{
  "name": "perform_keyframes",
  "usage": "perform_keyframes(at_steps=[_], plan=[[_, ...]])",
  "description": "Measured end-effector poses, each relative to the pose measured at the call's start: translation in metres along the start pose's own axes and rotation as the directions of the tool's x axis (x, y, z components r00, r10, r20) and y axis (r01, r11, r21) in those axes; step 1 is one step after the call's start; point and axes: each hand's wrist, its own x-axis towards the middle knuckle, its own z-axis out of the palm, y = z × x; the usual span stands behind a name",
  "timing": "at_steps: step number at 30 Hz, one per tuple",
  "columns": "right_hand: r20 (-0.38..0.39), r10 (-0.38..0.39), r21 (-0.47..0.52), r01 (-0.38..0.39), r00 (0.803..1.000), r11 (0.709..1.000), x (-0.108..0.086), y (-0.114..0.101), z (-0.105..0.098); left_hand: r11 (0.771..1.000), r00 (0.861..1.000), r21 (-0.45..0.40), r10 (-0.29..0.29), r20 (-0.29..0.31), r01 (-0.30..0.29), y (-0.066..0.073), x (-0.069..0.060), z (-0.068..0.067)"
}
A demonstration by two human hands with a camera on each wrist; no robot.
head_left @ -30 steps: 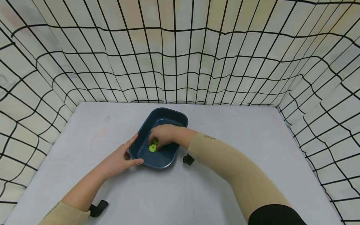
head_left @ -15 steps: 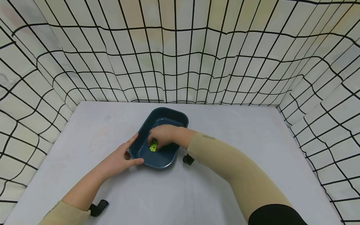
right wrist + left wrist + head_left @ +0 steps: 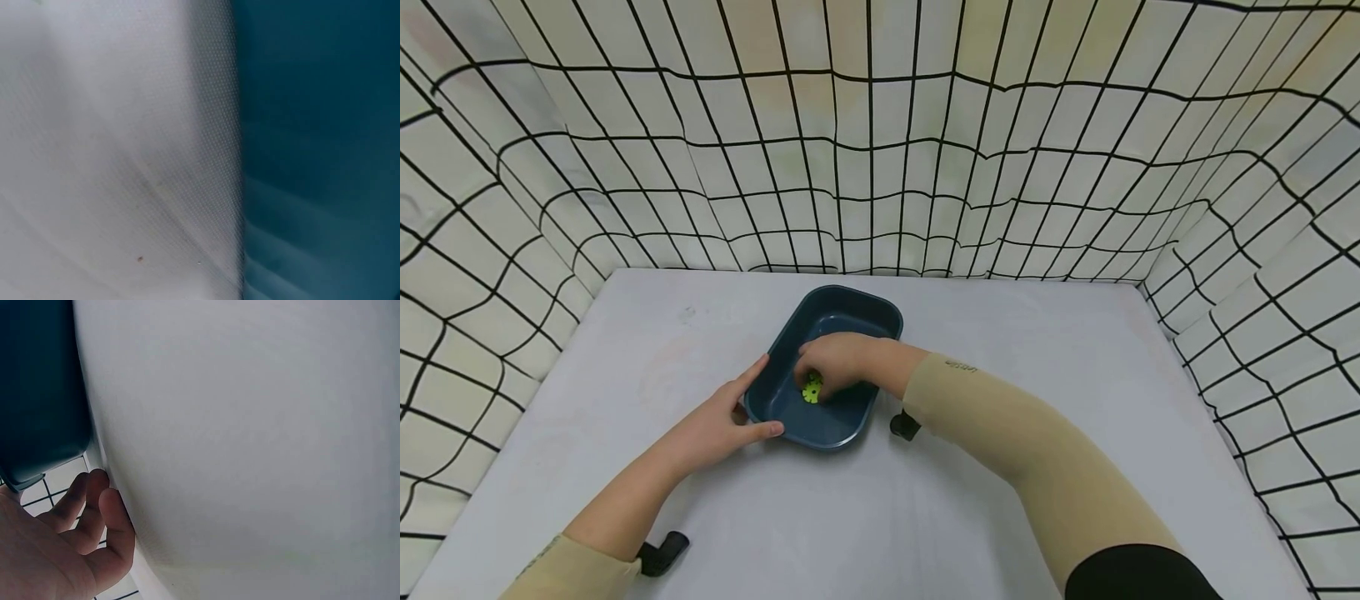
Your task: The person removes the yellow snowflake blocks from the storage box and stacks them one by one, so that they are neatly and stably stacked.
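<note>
A dark blue rectangular plastic tub [image 3: 838,433] stands on the white table. My left hand [image 3: 718,425] rests at its left corner, index finger along the left rim and thumb by the near rim. In the left wrist view, the other fingers of that hand [image 3: 75,544] bend loosely beside the tub [image 3: 44,394]. Inside the tub, my right hand [image 3: 835,362] pinches a small yellow-green notched disc [image 3: 811,392], partly covered by the fingers. Whether a second disc is under the hand, I cannot tell. The right wrist view shows the tub's outer wall [image 3: 319,125] but no hand.
White table [image 3: 1000,375] surrounds the tub. White walls with a black net [image 3: 868,150] enclose it at the back and both sides. Black wrist-camera pieces stick out under the left wrist [image 3: 664,554] and the right wrist [image 3: 904,426].
The green disc has turned and shifted slightly right under the right fingers, so less of its face shows. The left hand and the tub have stayed in place.
</note>
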Motion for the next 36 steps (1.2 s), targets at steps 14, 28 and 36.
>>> perform_keyframes(at_steps=[14, 28, 36], plan=[[-0.011, 0.003, 0.083, -0.002, 1.000, 0.997, -0.003, 0.007, 0.002, 1.000, 1.000, -0.005, 0.002, -0.001, -0.002, 0.000, -0.001, -0.001], [-0.017, 0.015, 0.129, -0.013, 1.000, 0.992, -0.011, 0.013, 0.003, 1.000, 1.000, 0.014, -0.015, 0.001, 0.015, 0.002, 0.000, 0.000], [-0.015, 0.015, 0.211, -0.011, 1.000, 0.977, -0.015, 0.022, 0.005, 1.000, 1.000, 0.011, -0.026, 0.005, 0.026, 0.004, 0.000, 0.000]])
